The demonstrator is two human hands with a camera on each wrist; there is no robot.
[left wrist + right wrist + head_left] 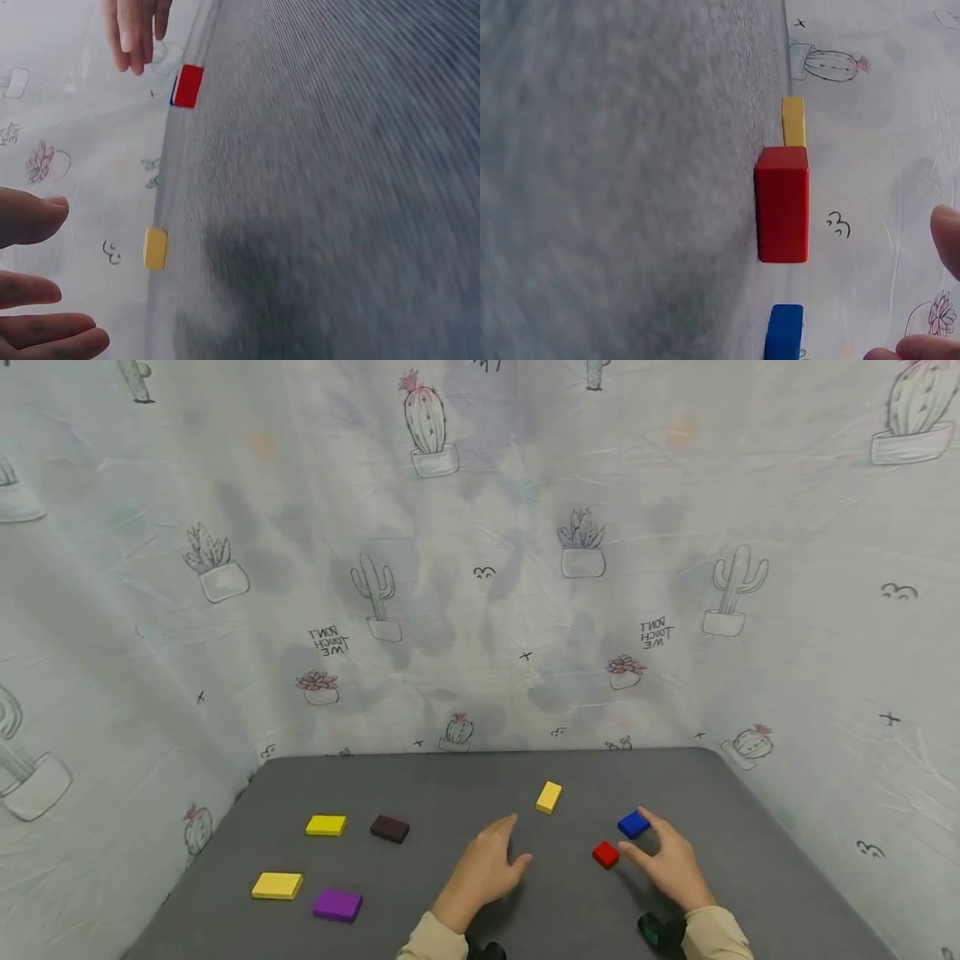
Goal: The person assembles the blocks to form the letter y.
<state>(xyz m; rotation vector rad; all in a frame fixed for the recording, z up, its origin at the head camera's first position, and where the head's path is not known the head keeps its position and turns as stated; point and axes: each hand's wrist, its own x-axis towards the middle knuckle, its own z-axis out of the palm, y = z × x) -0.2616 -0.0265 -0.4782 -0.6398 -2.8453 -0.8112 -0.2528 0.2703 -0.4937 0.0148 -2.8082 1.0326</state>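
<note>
- Red block [605, 855] lies on the right half of the grey table [450, 789], and we see it between the two hands.
- Blue block [632, 826] is near it, a little closer to the far edge and to the right edge.
- Right hand [678, 867] is held over these two with thumb and fingers spread wide; we see nothing in it, and in its wrist view the fingertips are apart from both blocks.
- Left hand [482, 870] is over the middle of the table, also wide, thumb away from the fingers, with nothing held.
- Small yellow block [548, 797] lies toward the far edge, between the hands.
- Toward the left edge we find a bright yellow block [326, 826], a dark brown block [390, 829], and, closer to the near edge, a pale yellow block [277, 886] and a purple block [338, 906].
</note>
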